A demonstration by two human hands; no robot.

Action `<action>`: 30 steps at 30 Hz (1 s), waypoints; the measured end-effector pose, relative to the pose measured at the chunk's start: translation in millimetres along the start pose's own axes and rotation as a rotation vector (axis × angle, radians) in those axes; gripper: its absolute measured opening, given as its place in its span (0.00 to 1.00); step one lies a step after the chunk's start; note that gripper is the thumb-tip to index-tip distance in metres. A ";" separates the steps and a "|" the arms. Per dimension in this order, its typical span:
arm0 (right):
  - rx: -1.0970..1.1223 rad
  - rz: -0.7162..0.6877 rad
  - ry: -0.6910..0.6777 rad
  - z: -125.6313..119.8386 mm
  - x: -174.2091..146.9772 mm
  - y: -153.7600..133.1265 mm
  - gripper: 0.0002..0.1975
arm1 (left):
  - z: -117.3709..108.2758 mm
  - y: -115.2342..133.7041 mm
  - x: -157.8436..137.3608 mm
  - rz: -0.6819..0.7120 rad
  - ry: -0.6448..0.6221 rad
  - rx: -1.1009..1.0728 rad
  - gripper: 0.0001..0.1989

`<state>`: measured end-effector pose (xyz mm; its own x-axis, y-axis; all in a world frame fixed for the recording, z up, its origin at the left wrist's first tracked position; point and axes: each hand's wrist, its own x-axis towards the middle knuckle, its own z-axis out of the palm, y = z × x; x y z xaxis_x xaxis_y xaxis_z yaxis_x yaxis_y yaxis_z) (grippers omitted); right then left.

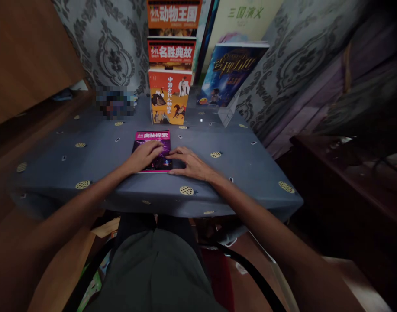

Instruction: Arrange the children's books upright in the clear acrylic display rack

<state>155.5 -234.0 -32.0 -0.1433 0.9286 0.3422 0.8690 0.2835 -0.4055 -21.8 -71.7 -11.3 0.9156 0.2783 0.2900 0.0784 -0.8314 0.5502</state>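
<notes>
A purple and pink book with Chinese characters on its cover lies closed on the blue tablecloth, near the front edge of the table. My left hand rests on the cover, fingers stretched across it. At the book's right edge, my right hand has its fingers extended, with the tips touching or just over that edge. Neither hand grips the book. The hands hide part of the cover picture.
Behind the book stand several upright books in a tiered column, an orange one in front. To the right, a blue book leans on a clear stand. A blurred-out item sits back left. A dark red cabinet is at the right.
</notes>
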 end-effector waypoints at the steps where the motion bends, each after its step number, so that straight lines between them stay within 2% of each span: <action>1: 0.003 -0.001 0.001 0.1 0.0 0.1 0.23 | 2.1 1.9 -0.7 0.064 -0.031 0.114 0.28; 3: 0.011 -0.003 0.007 0.2 0.0 0.0 0.23 | 6.2 4.7 -1.8 0.160 -0.092 0.277 0.26; 6: 0.017 0.008 0.005 -0.1 -0.3 -0.8 0.24 | 10.1 6.9 -2.3 0.193 -0.132 0.394 0.26; 15: 0.044 0.066 -0.034 -2.1 -1.8 -4.3 0.25 | 7.8 8.0 -3.7 0.141 -0.185 0.428 0.28; 18: 0.054 0.096 -0.052 -2.9 -1.7 -4.5 0.27 | 2.1 -2.5 -6.0 0.070 -0.195 0.448 0.32; 24: 0.058 0.107 -0.059 -5.7 -1.5 -6.8 0.27 | -18.0 -39.3 -9.6 -0.255 -0.143 0.518 0.38; 30: 0.065 0.121 -0.063 -4.9 -1.5 -7.4 0.26 | -20.0 -45.9 -9.8 -0.313 -0.160 0.496 0.40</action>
<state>151.7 -238.7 -25.4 -0.0709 0.9695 0.2347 0.8496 0.1820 -0.4950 -42.3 -26.7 -23.7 0.8641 0.5023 0.0308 0.4930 -0.8573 0.1482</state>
